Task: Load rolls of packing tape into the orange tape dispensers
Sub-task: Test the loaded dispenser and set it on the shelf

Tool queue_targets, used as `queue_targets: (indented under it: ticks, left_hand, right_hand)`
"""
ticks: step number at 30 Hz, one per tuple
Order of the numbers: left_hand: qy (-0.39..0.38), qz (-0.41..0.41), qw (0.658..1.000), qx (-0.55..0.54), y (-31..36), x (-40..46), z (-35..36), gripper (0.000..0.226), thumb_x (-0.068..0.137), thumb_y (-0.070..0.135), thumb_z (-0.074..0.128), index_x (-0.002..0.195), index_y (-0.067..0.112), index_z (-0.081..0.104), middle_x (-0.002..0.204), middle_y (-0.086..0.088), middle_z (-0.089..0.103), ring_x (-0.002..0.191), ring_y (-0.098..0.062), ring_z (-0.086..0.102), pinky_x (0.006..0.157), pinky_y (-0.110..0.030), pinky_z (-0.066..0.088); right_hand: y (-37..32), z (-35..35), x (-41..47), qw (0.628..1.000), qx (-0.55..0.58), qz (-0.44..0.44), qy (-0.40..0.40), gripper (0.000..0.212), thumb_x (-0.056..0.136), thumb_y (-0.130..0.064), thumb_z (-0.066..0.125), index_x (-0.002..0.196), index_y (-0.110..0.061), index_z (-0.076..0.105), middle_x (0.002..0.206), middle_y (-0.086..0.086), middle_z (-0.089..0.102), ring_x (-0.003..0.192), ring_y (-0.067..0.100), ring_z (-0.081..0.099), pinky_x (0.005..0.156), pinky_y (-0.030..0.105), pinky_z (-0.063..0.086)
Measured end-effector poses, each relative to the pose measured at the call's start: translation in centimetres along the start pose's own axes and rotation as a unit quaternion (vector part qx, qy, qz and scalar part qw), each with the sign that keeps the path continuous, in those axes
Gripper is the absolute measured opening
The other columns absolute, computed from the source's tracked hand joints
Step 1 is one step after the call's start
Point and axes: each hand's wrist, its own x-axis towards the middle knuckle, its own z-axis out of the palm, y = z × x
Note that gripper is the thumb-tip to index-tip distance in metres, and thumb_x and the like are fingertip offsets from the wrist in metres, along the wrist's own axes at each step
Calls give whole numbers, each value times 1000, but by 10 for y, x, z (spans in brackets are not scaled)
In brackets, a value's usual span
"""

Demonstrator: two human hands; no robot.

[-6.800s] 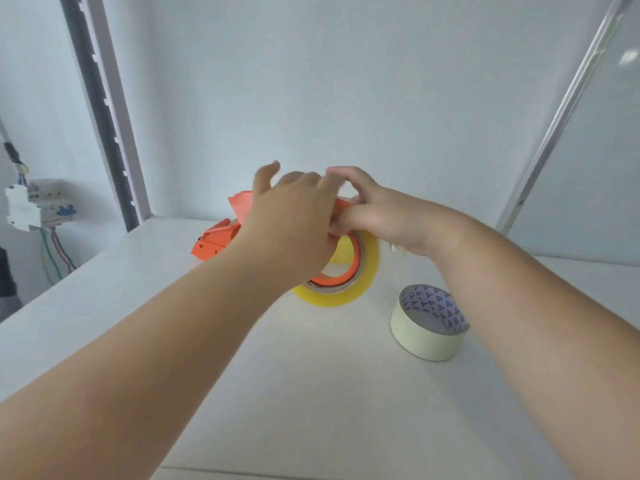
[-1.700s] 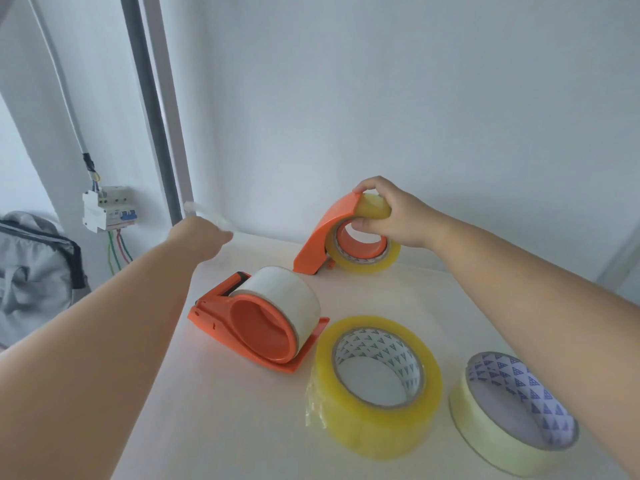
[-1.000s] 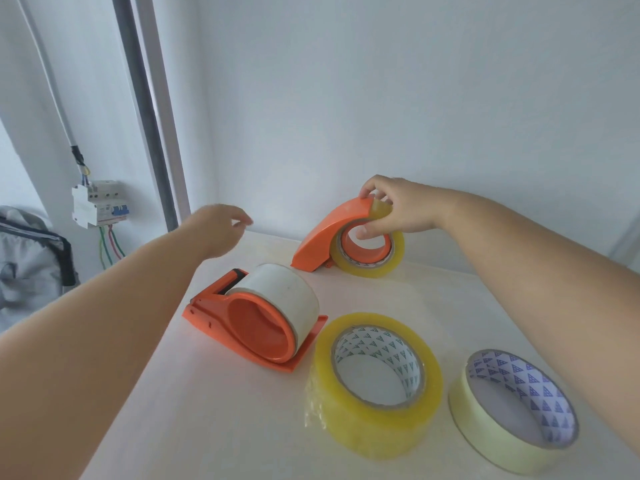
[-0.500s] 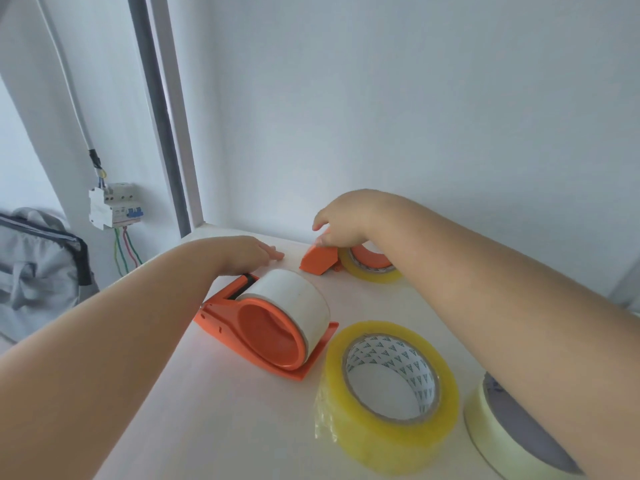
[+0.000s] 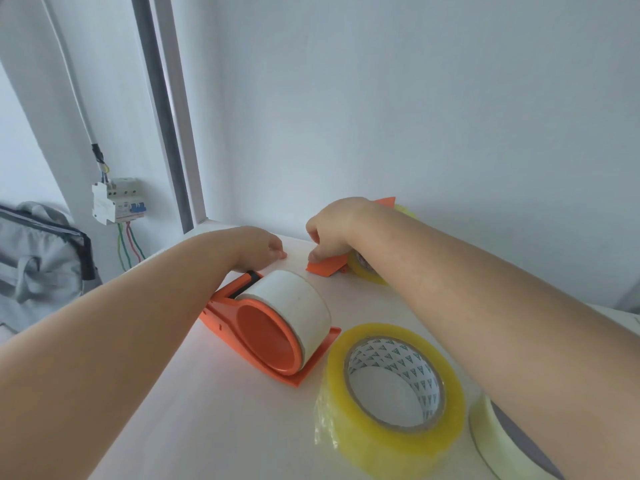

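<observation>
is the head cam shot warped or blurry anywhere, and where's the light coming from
Head view: wide-angle bend bows the grey post and swells the forearms near the lower edge; light is soft and even, with only faint shadows under the near orange dispenser and the yellow tape roll; no harsh glare; the left hand and right hand look slightly soft.

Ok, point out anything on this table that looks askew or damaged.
The big yellow tape roll has a crinkled, loose flap of tape on its left side, not lying smooth. The near orange dispenser lies on its side, roll loaded. Nothing spilled or broken.
</observation>
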Motion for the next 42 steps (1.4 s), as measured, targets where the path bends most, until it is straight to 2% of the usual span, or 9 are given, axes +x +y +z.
queue_targets:
  ticks: [2,6,8,9,12,15,21,26,42]
  left_hand:
    - [19,11,999,24,2,1,1,37,100,40,32,130,28,52,126,-2,57,98,-18,49,86,-28,36]
    - [34,9,999,39,0,1,0,38,99,44,34,128,32,53,130,1,56,104,-18,51,84,-28,36]
    - [29,-1,998,63,4,-2,-5,40,99,45,33,131,31,52,133,4,53,113,-18,49,82,-27,32]
    - [23,-6,997,70,6,-3,-7,41,99,46,33,132,31,52,135,5,52,120,-18,47,83,-27,31]
    - [-14,-11,997,82,12,-2,-15,42,99,43,34,133,27,52,140,3,48,128,-20,42,100,-33,32]
    - [-46,-42,989,132,23,2,-20,47,102,40,28,140,17,45,145,-4,44,132,-23,40,105,-34,30]
    - [-62,-67,977,192,39,12,-16,55,101,43,26,136,7,47,140,-10,48,128,-28,45,102,-36,34]
    - [-60,-53,977,199,31,8,-14,55,99,46,30,136,10,48,138,-8,50,127,-26,46,101,-34,34]
    - [-36,-33,982,182,22,7,-9,51,98,45,35,137,14,45,141,-6,47,129,-25,43,104,-35,31]
  right_hand:
    - [-1,2,3,1000,-14,-2,-6,46,89,-56,44,124,-28,54,123,-3,58,110,25,57,87,37,47]
    - [-1,5,5,1000,-31,-2,-2,47,89,-57,39,124,-32,57,123,-4,58,110,24,57,76,34,41]
    - [0,5,5,999,-32,-2,0,47,89,-58,38,123,-33,57,123,-4,58,110,24,58,78,35,41]
    - [0,5,5,1000,-31,-1,-2,46,89,-58,38,122,-33,58,123,-5,58,109,24,58,79,35,42]
    - [-1,4,5,1000,-24,4,-11,46,88,-57,39,121,-33,59,122,-5,59,109,24,58,85,36,44]
    - [-2,1,3,1000,-19,8,-24,47,88,-58,39,123,-33,58,123,-6,59,110,24,58,93,41,46]
    - [1,1,-3,1000,-16,-3,-26,51,90,-58,40,130,-30,53,132,-4,54,118,24,53,97,39,43]
    - [9,-1,-13,999,10,-28,-23,49,94,-51,43,138,-29,46,141,-3,47,125,23,47,84,31,35]
    - [12,-3,-26,998,34,-23,-40,53,90,-45,56,138,-26,47,139,-2,48,121,20,49,80,27,37]
